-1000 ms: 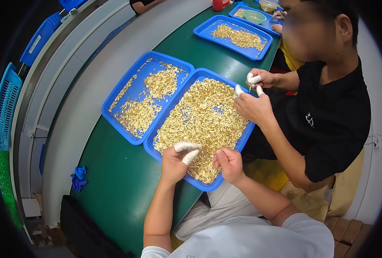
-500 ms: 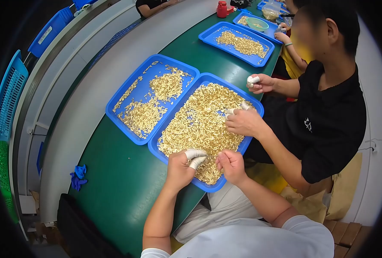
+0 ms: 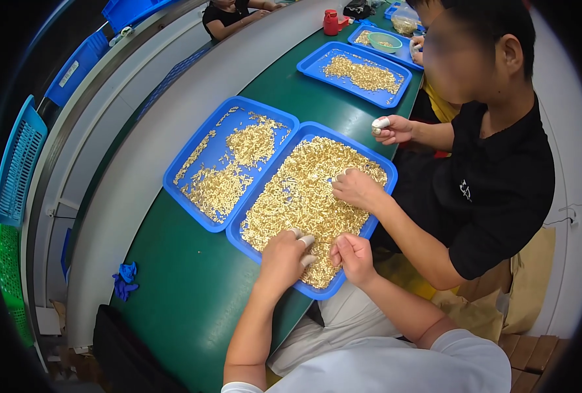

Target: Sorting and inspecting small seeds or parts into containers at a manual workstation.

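Small gold-coloured metal pieces (image 3: 310, 190) fill the near blue tray (image 3: 236, 243) in front of me. My left hand (image 3: 284, 260), with white finger cots on some fingers, is over the tray's near left part. Its fingers are apart, with the tips down at the pieces. Just to its right, my right hand (image 3: 354, 257) is closed above the near right rim, the thumb pressed against curled fingers. What those fingers hold, if anything, is hidden.
A second blue tray (image 3: 168, 180) with gold pieces adjoins on the left. To my right, a co-worker's hand (image 3: 360, 190) reaches into my tray, the other hand (image 3: 394, 130) raised. Farther along the green table (image 3: 173, 275) are another tray (image 3: 304, 67) and a red bottle (image 3: 331, 23). Blue gloves (image 3: 125, 281) lie left.
My left hand has opened from a pinch beside my right hand and turned down toward the pieces. My right hand stays closed. The co-worker's near hand has shifted slightly left.
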`<state>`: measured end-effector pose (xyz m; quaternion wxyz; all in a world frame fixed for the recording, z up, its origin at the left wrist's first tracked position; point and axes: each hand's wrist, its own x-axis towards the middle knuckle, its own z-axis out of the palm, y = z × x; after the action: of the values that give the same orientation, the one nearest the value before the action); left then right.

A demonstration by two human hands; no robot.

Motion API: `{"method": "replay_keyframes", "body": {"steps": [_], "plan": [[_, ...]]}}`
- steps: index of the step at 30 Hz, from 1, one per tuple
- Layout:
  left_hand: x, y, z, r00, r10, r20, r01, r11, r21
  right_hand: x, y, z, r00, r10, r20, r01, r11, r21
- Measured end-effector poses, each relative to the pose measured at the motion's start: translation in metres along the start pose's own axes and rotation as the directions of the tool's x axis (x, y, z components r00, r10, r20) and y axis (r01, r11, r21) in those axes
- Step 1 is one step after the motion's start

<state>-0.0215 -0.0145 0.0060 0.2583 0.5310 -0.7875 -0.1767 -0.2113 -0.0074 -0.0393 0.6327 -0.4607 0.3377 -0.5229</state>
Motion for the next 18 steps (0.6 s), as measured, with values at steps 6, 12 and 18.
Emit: {"method": "replay_keyframes", "body": {"steps": [6, 12, 18], "plan": [[-0.003, -0.004, 0.011, 0.996, -0.06, 0.059, 0.057, 0.997, 0.056, 0.001, -0.007, 0.003, 0.999, -0.015, 0.028, 0.017, 0.996, -0.093], [0.0, -0.002, 0.001, 0.995, -0.075, -0.059, 0.053, 0.95, -0.307, 0.0, -0.008, 0.0, 1.0, 0.01, 0.001, -0.01, 0.995, -0.101], [-0.014, -0.001, 0.009, 0.95, -0.301, -0.079, 0.109, 0.559, -0.822, 0.002, -0.005, 0.005, 0.999, 0.012, 0.032, -0.008, 0.989, -0.146]]}}
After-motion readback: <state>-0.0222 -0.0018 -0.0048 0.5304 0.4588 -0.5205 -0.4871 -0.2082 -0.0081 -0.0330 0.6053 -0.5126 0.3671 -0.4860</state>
